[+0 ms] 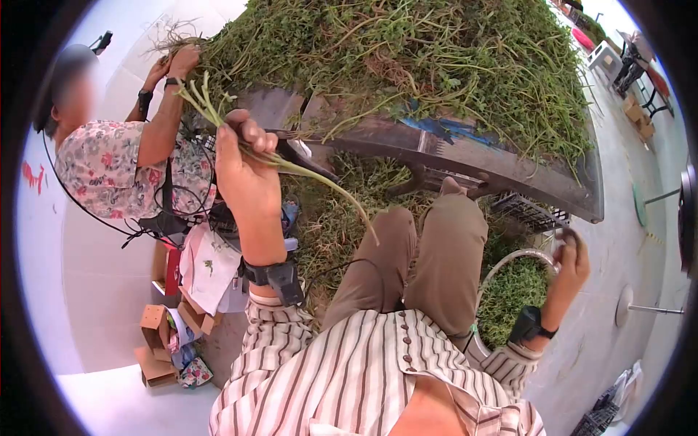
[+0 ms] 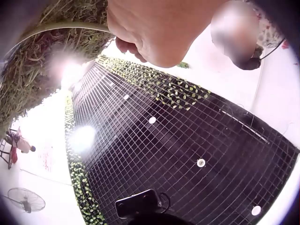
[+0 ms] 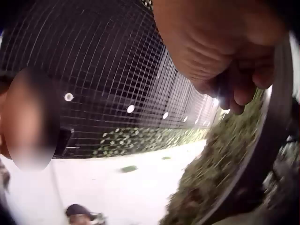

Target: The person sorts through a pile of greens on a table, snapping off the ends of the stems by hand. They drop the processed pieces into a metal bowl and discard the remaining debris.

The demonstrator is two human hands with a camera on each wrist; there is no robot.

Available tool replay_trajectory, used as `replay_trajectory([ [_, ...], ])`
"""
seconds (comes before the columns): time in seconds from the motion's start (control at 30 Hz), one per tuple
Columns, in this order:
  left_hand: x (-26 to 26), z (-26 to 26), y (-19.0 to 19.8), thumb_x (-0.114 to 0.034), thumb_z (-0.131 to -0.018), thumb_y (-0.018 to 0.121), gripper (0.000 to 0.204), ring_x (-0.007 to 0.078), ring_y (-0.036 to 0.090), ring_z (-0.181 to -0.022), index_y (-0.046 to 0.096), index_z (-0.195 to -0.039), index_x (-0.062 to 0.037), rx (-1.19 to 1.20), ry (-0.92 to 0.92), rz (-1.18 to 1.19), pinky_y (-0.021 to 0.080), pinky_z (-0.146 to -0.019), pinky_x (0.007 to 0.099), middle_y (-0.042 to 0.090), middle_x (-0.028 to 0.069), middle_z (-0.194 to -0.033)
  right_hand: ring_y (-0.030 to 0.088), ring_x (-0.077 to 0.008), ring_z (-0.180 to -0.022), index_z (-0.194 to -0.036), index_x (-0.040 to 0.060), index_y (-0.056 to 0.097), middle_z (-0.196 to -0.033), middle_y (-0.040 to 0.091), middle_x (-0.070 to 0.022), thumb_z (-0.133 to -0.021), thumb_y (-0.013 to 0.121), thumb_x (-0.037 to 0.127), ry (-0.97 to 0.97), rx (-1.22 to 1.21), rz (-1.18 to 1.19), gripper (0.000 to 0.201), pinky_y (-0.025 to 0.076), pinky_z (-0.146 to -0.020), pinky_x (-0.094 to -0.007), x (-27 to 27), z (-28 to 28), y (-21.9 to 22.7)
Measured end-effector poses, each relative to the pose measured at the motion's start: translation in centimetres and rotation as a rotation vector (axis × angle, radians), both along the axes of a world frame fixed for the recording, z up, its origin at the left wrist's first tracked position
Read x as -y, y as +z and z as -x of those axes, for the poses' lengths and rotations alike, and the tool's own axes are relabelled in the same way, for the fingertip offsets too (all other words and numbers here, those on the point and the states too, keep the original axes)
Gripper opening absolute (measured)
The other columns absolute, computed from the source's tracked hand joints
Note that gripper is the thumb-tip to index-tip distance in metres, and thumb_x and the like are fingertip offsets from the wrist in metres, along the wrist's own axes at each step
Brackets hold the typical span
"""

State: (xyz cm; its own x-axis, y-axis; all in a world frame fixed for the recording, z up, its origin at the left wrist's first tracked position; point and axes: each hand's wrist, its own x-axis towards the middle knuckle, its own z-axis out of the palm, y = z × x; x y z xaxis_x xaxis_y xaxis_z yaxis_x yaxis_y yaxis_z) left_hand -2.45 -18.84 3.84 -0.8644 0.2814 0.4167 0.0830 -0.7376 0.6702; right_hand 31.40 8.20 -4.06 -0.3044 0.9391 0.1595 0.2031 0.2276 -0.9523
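My left hand (image 1: 249, 178) is raised in front of the table edge and pinches a few long green plant stems (image 1: 327, 179) between thumb and fingers. Their pale, cut-looking ends stick out at upper left, and one stem droops to the right. The left wrist view shows a stem (image 2: 61, 26) running out from the hand. My right hand (image 1: 571, 267), blurred, hangs beside the pale-rimmed round basket (image 1: 502, 260) of leafy greens (image 1: 515, 301). In the right wrist view its fingers (image 3: 243, 93) bend loosely, with nothing seen in them.
A large heap of stemmed greens (image 1: 407, 65) covers the dark table (image 1: 509, 163). At left another person (image 1: 109, 163) handles rooted stems. More greens (image 1: 327, 218) lie under the table, by a black crate (image 1: 531, 211). Cardboard boxes (image 1: 156, 327) stand at lower left.
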Motion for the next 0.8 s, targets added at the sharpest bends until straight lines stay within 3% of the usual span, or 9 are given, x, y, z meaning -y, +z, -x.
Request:
replay_trajectory([
  [0.17, -1.1, -0.3, -0.3, -0.026, -0.097, 0.043, 0.029, 0.0135, 0.043, -0.070, 0.051, -0.105, 0.0006, 0.005, -0.069, -0.017, 0.037, -0.067, 0.0299, 0.049, 0.0039, -0.079, 0.051, -0.0069, -0.064, -0.104, -0.0018, 0.060, -0.085, 0.064, -0.0040, -0.085, 0.052, 0.007, 0.666, -0.033, 0.099, 0.023, 0.041, -0.057, -0.0203, 5.7, 9.7, 4.3],
  [0.23, -1.6, -0.6, -0.3, -0.027, -0.097, 0.042, 0.030, 0.0136, 0.045, -0.071, 0.051, -0.106, 0.0005, 0.016, -0.117, -0.034, 0.037, -0.068, 0.0301, 0.050, 0.0043, -0.080, 0.054, -0.0081, -0.068, -0.108, -0.0023, 0.057, -0.083, 0.064, -0.0049, -0.083, 0.056, 0.007, 0.891, -0.122, -0.221, 0.027, 0.043, -0.059, -0.0218, 6.9, 12.7, 3.3],
  [0.27, -2.1, -1.0, -0.2, -0.027, -0.098, 0.042, 0.030, 0.0137, 0.045, -0.071, 0.050, -0.106, 0.0003, 0.014, -0.127, -0.035, 0.038, -0.069, 0.0302, 0.050, 0.0041, -0.080, 0.054, -0.0081, -0.068, -0.108, -0.0023, 0.057, -0.083, 0.064, -0.0049, -0.083, 0.056, 0.007, 0.892, -0.126, -0.224, 0.027, 0.043, -0.059, -0.0218, 7.8, 13.6, 3.3],
  [0.33, -2.5, -1.6, 0.1, -0.027, -0.098, 0.041, 0.030, 0.0137, 0.046, -0.071, 0.050, -0.106, 0.0001, -0.003, -0.125, -0.035, 0.038, -0.069, 0.0303, 0.050, 0.0040, -0.080, 0.054, -0.0087, -0.063, -0.113, -0.0023, 0.054, -0.078, 0.061, -0.0054, -0.083, 0.059, 0.010, 1.061, -0.132, 0.034, 0.033, 0.043, -0.056, -0.0235, 9.8, 15.2, 3.6],
  [0.37, -2.7, -1.8, 0.2, -0.028, -0.098, 0.041, 0.030, 0.0137, 0.046, -0.071, 0.050, -0.106, -0.0001, -0.013, -0.124, -0.037, 0.038, -0.069, 0.0304, 0.051, 0.0038, -0.080, 0.054, -0.0087, -0.063, -0.113, -0.0023, 0.054, -0.078, 0.061, -0.0054, -0.083, 0.059, 0.010, 1.061, -0.135, 0.034, 0.033, 0.043, -0.056, -0.0235, 10.3, 15.6, 3.6],
  [0.43, -3.0, -2.3, 0.3, -0.029, -0.098, 0.040, 0.031, 0.0135, 0.046, -0.072, 0.050, -0.106, -0.0003, -0.020, -0.131, -0.038, 0.039, -0.070, 0.0305, 0.050, 0.0036, -0.080, 0.050, -0.0040, -0.057, -0.122, 0.0001, 0.051, -0.085, 0.062, -0.0016, -0.087, 0.058, 0.013, 1.213, -0.035, 0.329, 0.038, 0.041, -0.051, -0.0187, 11.1, 16.3, 3.6],
  [0.47, -3.2, -2.5, 0.3, -0.029, -0.098, 0.041, 0.031, 0.0134, 0.046, -0.072, 0.050, -0.106, -0.0004, -0.021, -0.136, -0.034, 0.039, -0.070, 0.0306, 0.050, 0.0034, -0.080, 0.048, -0.0031, -0.055, -0.124, -0.0015, 0.050, -0.079, 0.059, 0.0004, -0.088, 0.057, 0.015, 1.220, -0.148, 0.441, 0.040, 0.040, -0.049, -0.0186, 11.6, 16.6, 2.8],
  [0.57, -3.5, -3.2, -0.1, -0.027, -0.098, 0.042, 0.030, 0.0132, 0.048, -0.074, 0.050, -0.108, -0.0001, -0.016, -0.182, -0.015, 0.041, -0.072, 0.0304, 0.051, 0.0032, -0.081, 0.047, -0.0053, -0.052, -0.114, -0.0033, 0.054, -0.070, 0.055, -0.0022, -0.087, 0.058, 0.014, 1.218, -0.137, 0.513, 0.033, 0.038, -0.047, -0.0213, 11.9, 16.8, 2.6],
  [0.8, -3.2, -3.2, -0.9, -0.018, -0.096, 0.046, 0.030, 0.0137, 0.057, -0.090, 0.049, -0.119, 0.0016, -0.010, -0.113, 0.214, 0.047, -0.084, 0.0273, 0.058, 0.0059, -0.098, 0.043, -0.0032, -0.049, -0.101, -0.0017, 0.057, -0.070, 0.056, -0.0003, -0.088, 0.055, 0.009, 1.061, -0.279, 0.589, 0.017, 0.034, -0.045, -0.0196, 10.7, 16.3, 1.9],
])
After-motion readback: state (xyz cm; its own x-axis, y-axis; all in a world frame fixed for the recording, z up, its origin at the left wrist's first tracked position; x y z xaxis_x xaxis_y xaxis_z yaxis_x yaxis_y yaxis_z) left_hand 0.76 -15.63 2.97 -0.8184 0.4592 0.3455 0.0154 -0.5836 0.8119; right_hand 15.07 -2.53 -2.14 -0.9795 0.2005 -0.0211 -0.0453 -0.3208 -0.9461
